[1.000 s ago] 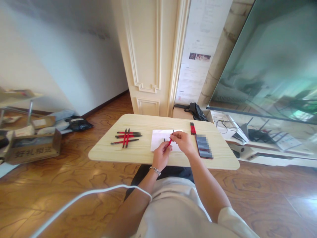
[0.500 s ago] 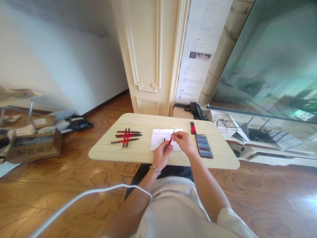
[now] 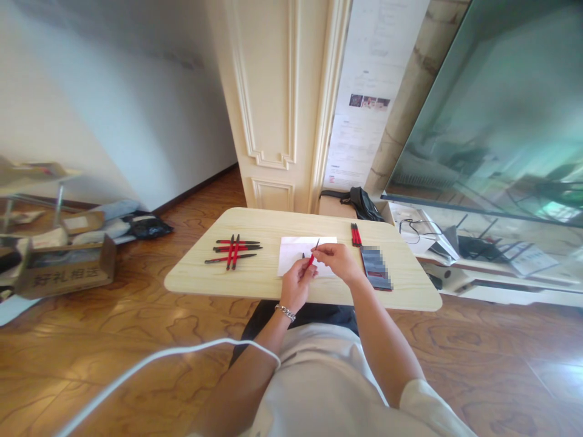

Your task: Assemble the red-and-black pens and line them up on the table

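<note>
My left hand (image 3: 297,284) and my right hand (image 3: 336,262) are both closed on one red pen (image 3: 312,257), held tilted above a white sheet of paper (image 3: 291,254) on the light wooden table (image 3: 255,282). The pen's dark tip points up and away. A small dark piece sticks up by my left fingers. Several red and black pens (image 3: 233,249) lie crossed on the table's left side. Two more red pens (image 3: 355,234) lie at the far right, beside a dark flat phone (image 3: 376,267).
A cardboard box (image 3: 64,270) and bags sit on the wooden floor to the left. A cream pillar (image 3: 282,103) stands behind the table. A large screen (image 3: 496,115) and a low shelf with a router are on the right. A white cable (image 3: 150,361) runs across my lap.
My right hand has slid slightly left along the pen, toward my left hand. The pen is tilted a little lower.
</note>
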`<state>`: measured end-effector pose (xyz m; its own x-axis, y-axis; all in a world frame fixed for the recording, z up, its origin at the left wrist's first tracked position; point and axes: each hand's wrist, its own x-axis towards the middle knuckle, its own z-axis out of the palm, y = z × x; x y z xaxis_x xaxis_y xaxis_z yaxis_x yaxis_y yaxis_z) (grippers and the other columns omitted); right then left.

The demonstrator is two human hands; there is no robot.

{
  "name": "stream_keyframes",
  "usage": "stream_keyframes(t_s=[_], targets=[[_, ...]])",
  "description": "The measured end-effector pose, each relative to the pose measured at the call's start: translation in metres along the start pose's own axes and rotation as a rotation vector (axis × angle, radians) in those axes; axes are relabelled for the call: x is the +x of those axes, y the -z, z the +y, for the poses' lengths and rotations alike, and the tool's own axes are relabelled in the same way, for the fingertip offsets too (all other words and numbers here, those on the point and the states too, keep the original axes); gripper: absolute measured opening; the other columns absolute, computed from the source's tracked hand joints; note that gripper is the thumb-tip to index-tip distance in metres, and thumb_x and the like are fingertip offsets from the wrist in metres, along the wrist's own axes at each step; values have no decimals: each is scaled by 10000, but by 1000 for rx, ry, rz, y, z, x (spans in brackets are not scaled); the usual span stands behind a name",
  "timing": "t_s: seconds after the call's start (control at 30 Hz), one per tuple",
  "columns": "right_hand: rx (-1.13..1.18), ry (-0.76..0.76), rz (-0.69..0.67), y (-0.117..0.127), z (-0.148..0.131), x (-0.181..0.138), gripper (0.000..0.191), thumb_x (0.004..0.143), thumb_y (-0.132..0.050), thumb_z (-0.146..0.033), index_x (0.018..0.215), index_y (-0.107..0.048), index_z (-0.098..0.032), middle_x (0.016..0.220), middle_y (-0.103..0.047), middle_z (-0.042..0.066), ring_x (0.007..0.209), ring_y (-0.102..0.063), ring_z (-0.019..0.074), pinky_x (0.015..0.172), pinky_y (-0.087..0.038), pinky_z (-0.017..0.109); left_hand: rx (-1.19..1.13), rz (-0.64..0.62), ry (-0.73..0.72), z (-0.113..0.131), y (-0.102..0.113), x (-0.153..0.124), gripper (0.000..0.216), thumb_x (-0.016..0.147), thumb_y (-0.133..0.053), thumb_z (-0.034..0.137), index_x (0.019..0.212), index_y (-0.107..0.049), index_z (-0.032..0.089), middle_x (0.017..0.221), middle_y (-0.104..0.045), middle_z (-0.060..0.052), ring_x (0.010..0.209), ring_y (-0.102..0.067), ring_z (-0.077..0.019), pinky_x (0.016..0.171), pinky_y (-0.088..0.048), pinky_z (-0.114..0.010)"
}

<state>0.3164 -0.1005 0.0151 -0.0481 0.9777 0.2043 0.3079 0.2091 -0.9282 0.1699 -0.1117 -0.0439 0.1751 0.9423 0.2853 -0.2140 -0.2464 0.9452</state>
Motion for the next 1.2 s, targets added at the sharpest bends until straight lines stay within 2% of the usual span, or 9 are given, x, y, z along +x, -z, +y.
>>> stream_keyframes(t_s=[0.1, 0.2, 0.3, 0.4, 0.53, 0.67, 0.8, 0.97, 1.2], targets=[[-138, -58, 28, -1, 11, 8, 291, 808, -555, -337, 997, -685, -158, 862, -702, 50, 700, -605, 137, 627, -436, 240, 4, 37, -4, 2, 0, 1, 369, 824, -600, 423, 1075, -591, 152, 917, -692, -87, 751, -682, -171, 726, -557, -320], [-480, -123, 64, -8, 23, 17, 204, 793, -570, -298, 854, -714, -168, 845, -711, 68, 781, -629, 164, 705, -434, 255, 17, 43, -7, 3, 1, 1, 363, 831, -591, 419, 1076, -586, 150, 899, -691, -83, 757, -679, -175, 725, -556, -318], [-737, -243, 39, -18, 29, 26, 229, 791, -573, -347, 822, -722, -175, 854, -712, 106, 847, -641, 208, 730, -432, 277, 32, 35, -10, 3, 1, 1, 348, 838, -582, 414, 1073, -586, 157, 913, -690, -83, 762, -678, -179, 729, -556, -321], [-864, -351, 28, -26, 27, 32, 252, 777, -577, -356, 874, -717, -170, 929, -701, 146, 907, -641, 246, 734, -441, 299, 36, 36, -10, 5, 1, 0, 333, 835, -585, 414, 1058, -590, 167, 921, -689, -79, 748, -677, -180, 719, -557, -321], [-904, -374, -25, -29, 26, 33, 208, 739, -603, -279, 874, -701, -154, 935, -690, 164, 902, -641, 264, 725, -445, 314, 48, 42, -14, 7, 1, 1, 316, 835, -585, 412, 1039, -594, 171, 914, -687, -77, 738, -674, -176, 714, -554, -315], [-739, -282, 72, -23, 31, 29, 178, 779, -563, -265, 852, -680, -152, 886, -689, 130, 864, -627, 225, 735, -437, 305, 63, 38, -3, 6, 1, 1, 325, 838, -582, 413, 1045, -589, 164, 903, -685, -78, 740, -675, -172, 709, -551, -307], [-221, -143, 212, -7, 21, 26, 236, 797, -503, -265, 911, -669, -140, 787, -665, 59, 702, -585, 143, 642, -430, 251, 63, 26, 1, 2, 1, 1, 350, 839, -582, 417, 1075, -581, 158, 879, -678, -70, 735, -674, -163, 716, -550, -305], [293, -37, 312, 9, -18, 20, 343, 754, -587, -425, 966, -641, -161, 835, -648, 46, 646, -534, 102, 528, -375, 200, 32, 20, -3, -1, 0, 0, 363, 833, -590, 421, 1076, -578, 153, 879, -673, -66, 755, -669, -158, 744, -553, -316], [369, -20, 336, 2, -34, 17, 388, 698, -657, -480, 915, -623, -160, 858, -679, 75, 655, -548, 113, 517, -367, 205, 51, 38, -16, 1, -1, -1, 362, 823, -597, 436, 1053, -591, 155, 868, -681, -66, 745, -672, -161, 749, -555, -332]])
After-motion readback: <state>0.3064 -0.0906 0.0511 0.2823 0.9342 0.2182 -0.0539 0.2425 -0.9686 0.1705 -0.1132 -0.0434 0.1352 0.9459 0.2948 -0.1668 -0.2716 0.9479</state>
